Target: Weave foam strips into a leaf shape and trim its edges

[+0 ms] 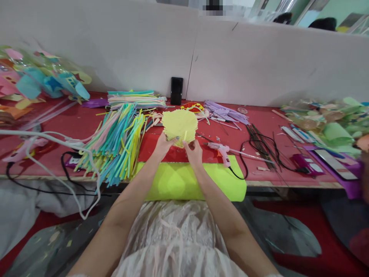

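Observation:
A flat, pale yellow ridged piece (180, 122) with a jagged outline, seemingly built of strips laid side by side, is held up over the table. My left hand (165, 146) grips its lower left edge, thumb in front. At its lower right, my right hand (194, 153) has its fingers closed around a short yellow strip (185, 135) that lies against the piece. Whether those fingers also grip the piece, I cannot tell. Below are a shiny red sheet (173, 154) and a bright yellow-green cloth (178, 181) over the table's front edge.
Colored pipe cleaners (115, 142) lie bundled at left. A pink glue gun (221, 151) rests right of my hands, its cord trailing. Another glue gun (29, 148) is far left. A black phone (176, 91) leans on the white partition (129, 50). Purple strips (226, 111) lie behind.

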{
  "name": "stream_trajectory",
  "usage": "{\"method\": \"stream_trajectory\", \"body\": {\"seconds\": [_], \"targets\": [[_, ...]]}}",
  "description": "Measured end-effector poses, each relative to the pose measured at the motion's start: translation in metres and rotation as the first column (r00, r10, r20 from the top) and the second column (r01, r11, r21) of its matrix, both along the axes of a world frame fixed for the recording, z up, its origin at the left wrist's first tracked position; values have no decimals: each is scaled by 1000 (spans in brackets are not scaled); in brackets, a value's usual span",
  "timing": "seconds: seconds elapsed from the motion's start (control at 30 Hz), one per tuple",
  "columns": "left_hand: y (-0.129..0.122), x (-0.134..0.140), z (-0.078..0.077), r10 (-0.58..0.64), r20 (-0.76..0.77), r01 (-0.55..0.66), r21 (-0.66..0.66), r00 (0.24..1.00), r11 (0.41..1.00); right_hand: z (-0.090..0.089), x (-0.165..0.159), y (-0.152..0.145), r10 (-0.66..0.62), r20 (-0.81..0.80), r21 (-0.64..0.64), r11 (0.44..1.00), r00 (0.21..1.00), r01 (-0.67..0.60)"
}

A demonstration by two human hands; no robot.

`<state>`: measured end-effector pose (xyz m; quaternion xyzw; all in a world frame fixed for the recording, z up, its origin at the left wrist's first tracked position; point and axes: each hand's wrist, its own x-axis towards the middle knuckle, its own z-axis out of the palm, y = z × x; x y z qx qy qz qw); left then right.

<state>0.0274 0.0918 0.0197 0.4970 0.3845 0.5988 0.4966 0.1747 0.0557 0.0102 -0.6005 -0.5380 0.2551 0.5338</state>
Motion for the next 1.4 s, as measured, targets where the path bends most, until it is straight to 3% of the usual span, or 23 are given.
{"method": "stream_trajectory", "body": {"seconds": [0.17,0.3,0.43,0.63,0.83,1.03,1.13,1.3,1.4], "targets": [[-1,0,0,-42,-12,42,-4,999,999,5,-1,0,159,-139,-7,987,977,-162],[-1,1,0,-40,-21,40,-29,999,999,7,-3,0,206,-295,-12,976,933,-219],[-2,4,1,-66,-25,65,-33,998,997,6,0,1,170,-343,21,985,924,-173],[-3,4,1,-66,-137,74,59,988,995,2,3,1,110,-229,121,989,967,-84],[-1,1,-1,-91,-207,106,65,974,992,1,3,4,111,-305,164,984,946,-63],[-4,-1,1,-159,-205,171,43,966,984,3,7,1,68,-308,54,997,949,-54],[-12,-9,-2,-120,-190,120,-13,974,993,3,7,-5,118,-237,-17,992,964,-126],[-34,-32,-8,-50,-251,6,-174,967,985,4,6,-21,313,-259,-230,899,914,-373],[-45,-39,-6,-109,-253,30,-298,961,954,5,16,-28,289,-122,-299,902,949,-313]]}}
